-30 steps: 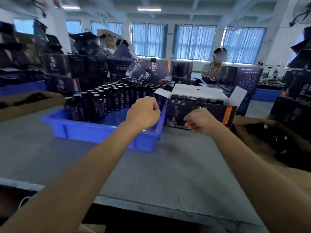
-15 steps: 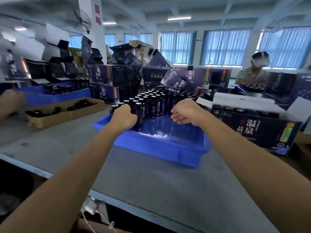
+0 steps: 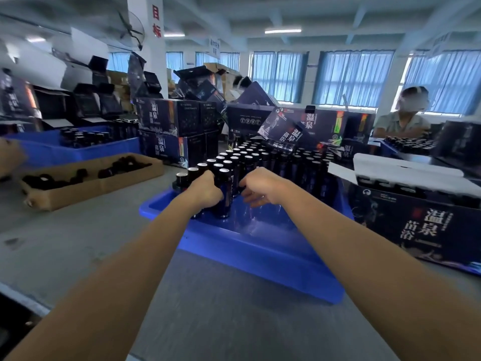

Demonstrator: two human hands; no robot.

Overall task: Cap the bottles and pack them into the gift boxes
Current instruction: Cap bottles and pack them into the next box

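Note:
A blue plastic tray (image 3: 260,259) on the grey table holds several dark bottles (image 3: 260,157) standing upright, many uncapped with pale mouths. My left hand (image 3: 205,190) grips a dark bottle (image 3: 224,196) at the tray's near left corner. My right hand (image 3: 260,187) hovers beside it over the tray with fingers loosely curled toward the bottles; what it holds, if anything, is hidden. An open dark gift box (image 3: 416,212) with bottles inside stands to the right of the tray.
A shallow cardboard box of black caps (image 3: 88,178) lies at the left. Stacked dark gift boxes (image 3: 171,134) rise behind the tray. Another blue tray of bottles (image 3: 78,144) sits far left. A person (image 3: 406,118) sits at the back right.
My view swung left and closer to the tray. My left hand reached in and took hold of a front bottle; my right hand came from the gift box to the bottles.

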